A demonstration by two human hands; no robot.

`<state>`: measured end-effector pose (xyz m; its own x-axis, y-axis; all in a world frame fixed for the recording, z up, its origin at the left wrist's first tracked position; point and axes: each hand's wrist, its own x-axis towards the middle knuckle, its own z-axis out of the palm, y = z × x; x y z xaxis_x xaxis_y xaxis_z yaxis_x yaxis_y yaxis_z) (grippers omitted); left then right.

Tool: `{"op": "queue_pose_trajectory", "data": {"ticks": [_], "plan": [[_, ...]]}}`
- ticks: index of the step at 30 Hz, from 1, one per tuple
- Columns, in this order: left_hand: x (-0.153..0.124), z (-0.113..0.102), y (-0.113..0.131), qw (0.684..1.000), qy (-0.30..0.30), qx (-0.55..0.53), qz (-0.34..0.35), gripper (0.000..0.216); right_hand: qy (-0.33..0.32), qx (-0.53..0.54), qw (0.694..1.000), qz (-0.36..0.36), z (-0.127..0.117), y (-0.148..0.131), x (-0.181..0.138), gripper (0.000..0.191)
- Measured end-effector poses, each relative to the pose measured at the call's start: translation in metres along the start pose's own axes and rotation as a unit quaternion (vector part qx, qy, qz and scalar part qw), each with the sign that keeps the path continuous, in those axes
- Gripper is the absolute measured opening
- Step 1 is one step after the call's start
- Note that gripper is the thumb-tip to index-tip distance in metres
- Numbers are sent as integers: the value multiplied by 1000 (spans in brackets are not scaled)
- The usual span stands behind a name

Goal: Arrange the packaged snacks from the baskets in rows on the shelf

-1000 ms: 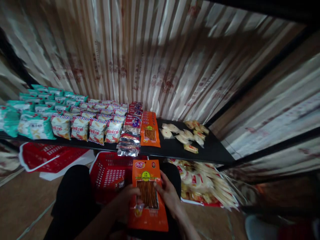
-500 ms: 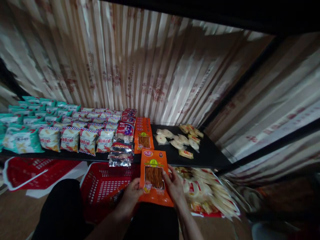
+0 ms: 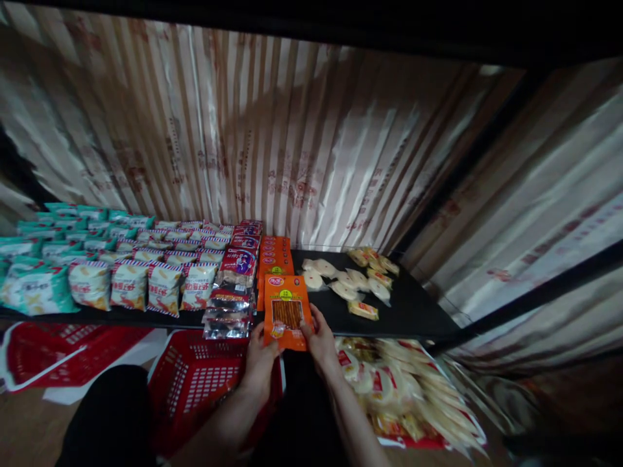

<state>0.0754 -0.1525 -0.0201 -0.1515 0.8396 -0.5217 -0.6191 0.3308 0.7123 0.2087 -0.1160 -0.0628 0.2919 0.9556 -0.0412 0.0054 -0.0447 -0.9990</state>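
Note:
An orange snack packet [image 3: 287,311] with a clear window showing brown sticks is held between my two hands at the shelf's front edge. My left hand [image 3: 261,353] grips its lower left corner. On its right edge, the thumb of my right hand [image 3: 318,337] lies over the front. Behind it, partly covered, another orange packet [image 3: 276,253] lies on the black shelf [image 3: 413,305]. Just left of these is a row of dark red and silver packets [image 3: 233,275], some overhanging the edge.
White striped snack bags [image 3: 129,283] and teal bags [image 3: 41,285] stand in rows at left. Flat white packets [image 3: 344,288] and small yellow packets [image 3: 363,310] lie at right. Below are a red basket [image 3: 195,383], another red basket [image 3: 43,357] and a tray of packets [image 3: 403,395].
Both hands have moved the orange packet forward and slightly left, from above my lap to over the shelf edge. It now overlaps the orange packet lying there.

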Motion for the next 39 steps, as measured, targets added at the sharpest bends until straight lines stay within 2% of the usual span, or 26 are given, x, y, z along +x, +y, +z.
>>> {"op": "queue_pose_trajectory", "data": {"ticks": [4, 7, 11, 18, 23, 29, 39], "plan": [[3, 9, 3, 1000, -1, -11, 14, 55, -3, 17, 1000, -7, 11, 5, 23, 65], [7, 10, 4, 999, -34, -10, 16, 43, 4, 9, 1000, -10, 18, 10, 36, 61], [14, 10, 4, 999, -46, -9, 28, 31, 6, -67, 997, -26, 22, 14, 50, 56], [20, 19, 7, 999, -34, 26, 19, 39, 39, -221, 969, -103, 26, 14, 67, 46], [25, 19, 5, 999, -30, 24, 20, 43, 66, -311, 938, -135, 29, 16, 66, 44], [30, 14, -2, 999, -23, 9, 22, 45, 99, -317, 915, -229, 33, 24, 58, 43], [33, 11, -6, 1000, -16, -4, 14, 32, 107, -388, 883, -241, 35, 33, 54, 41]]}}
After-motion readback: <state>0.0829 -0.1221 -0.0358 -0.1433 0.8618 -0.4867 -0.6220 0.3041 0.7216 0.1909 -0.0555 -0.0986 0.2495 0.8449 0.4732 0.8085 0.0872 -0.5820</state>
